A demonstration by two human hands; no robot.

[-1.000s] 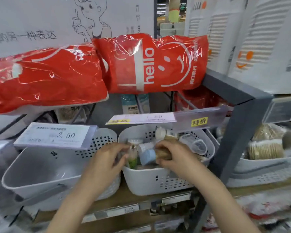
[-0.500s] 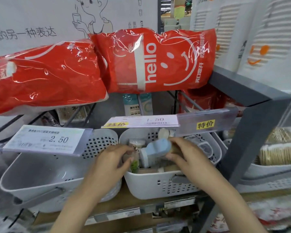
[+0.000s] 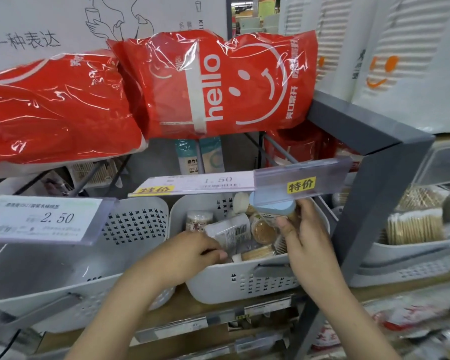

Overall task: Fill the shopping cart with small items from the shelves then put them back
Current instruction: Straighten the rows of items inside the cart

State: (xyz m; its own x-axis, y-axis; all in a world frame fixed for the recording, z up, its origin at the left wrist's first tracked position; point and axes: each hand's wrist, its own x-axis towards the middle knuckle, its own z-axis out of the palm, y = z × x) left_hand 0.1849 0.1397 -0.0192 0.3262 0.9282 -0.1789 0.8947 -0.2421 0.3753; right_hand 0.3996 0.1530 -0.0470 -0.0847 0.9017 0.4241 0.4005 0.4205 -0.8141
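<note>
Overhead, two big red packs lie across the upper shelf, the right one [image 3: 218, 84] printed "hello" with a smiley, the left one [image 3: 52, 110] crumpled and glossy. White paper-goods packs [image 3: 400, 61] stand on the grey shelf frame [image 3: 369, 141] to the right. Below them, on the wooden shelf [image 3: 187, 305], sit white perforated baskets: an open one at left [image 3: 63, 276] behind a tag reading 2.50 [image 3: 42, 219], the middle basket [image 3: 244, 281] under a tag reading 1.50 [image 3: 200, 184] with a yellow sticker [image 3: 301, 184], and a third at right [image 3: 405, 258] holding bundles of cotton swabs [image 3: 413, 224].

The middle basket is full of small toothpick containers [image 3: 260, 229] lying jumbled, some on their sides. My right hand [image 3: 304, 229] is raised above that basket, and its grip is closed round a small container with a pale blue cap [image 3: 273, 203], thumb on the near side and fingers behind, the cap just under the price rail. My left hand [image 3: 190, 253] reaches down into the front left of the same basket, fingers curled among the containers; I cannot tell whether that grip has hold of anything.
</note>
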